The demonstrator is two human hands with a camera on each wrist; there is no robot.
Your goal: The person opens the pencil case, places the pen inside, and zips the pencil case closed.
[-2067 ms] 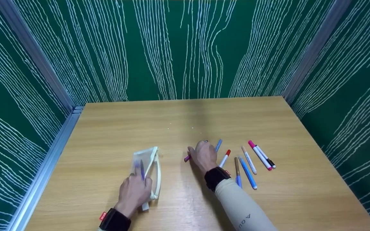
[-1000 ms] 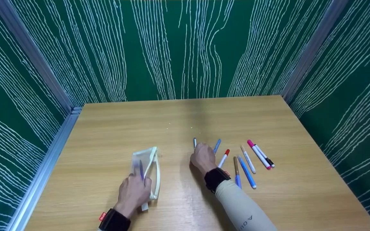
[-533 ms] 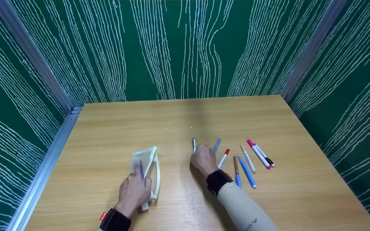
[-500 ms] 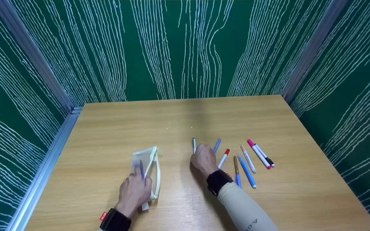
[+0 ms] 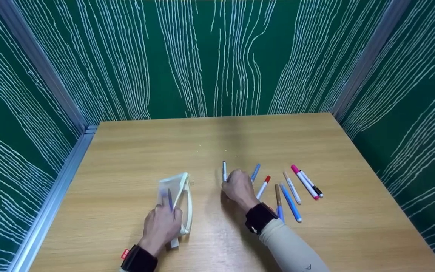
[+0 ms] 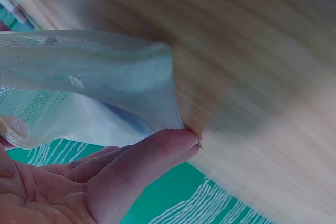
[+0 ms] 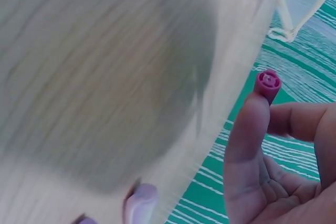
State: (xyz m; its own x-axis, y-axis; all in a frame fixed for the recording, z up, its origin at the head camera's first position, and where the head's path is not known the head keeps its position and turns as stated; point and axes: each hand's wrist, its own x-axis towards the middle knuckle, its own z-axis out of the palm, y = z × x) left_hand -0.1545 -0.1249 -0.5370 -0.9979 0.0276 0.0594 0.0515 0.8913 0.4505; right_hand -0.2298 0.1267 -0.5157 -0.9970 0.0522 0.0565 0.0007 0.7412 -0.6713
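My left hand (image 5: 161,228) pinches the side of a pale mesh zip pouch (image 5: 174,181), whose mouth gapes toward the right. Through the mesh a dark, slim pen-like shape (image 5: 170,198) shows. In the left wrist view, the fingertips grip the pouch fabric (image 6: 121,72) at its edge. My right hand (image 5: 239,189) holds a white-barrelled marker (image 5: 224,170) between thumb and fingers, its dark tip pointing away. In the right wrist view the marker's magenta end (image 7: 269,81) pokes out above the fingertips, over the table; the rest of it is hidden.
To the right of the right hand lie a blue pen (image 5: 255,172), a red-capped marker (image 5: 264,187), a brown-and-blue pen (image 5: 279,204), a blue marker (image 5: 290,202), a peach-capped marker (image 5: 292,188), a pink marker (image 5: 305,182) and a black-capped marker (image 5: 312,184). Green walls surround the wooden table (image 5: 145,147).
My right hand has turned the marker from sideways, magenta end to the left, to pointing away, then shifted slightly left. The left hand and pouch have moved slightly right.
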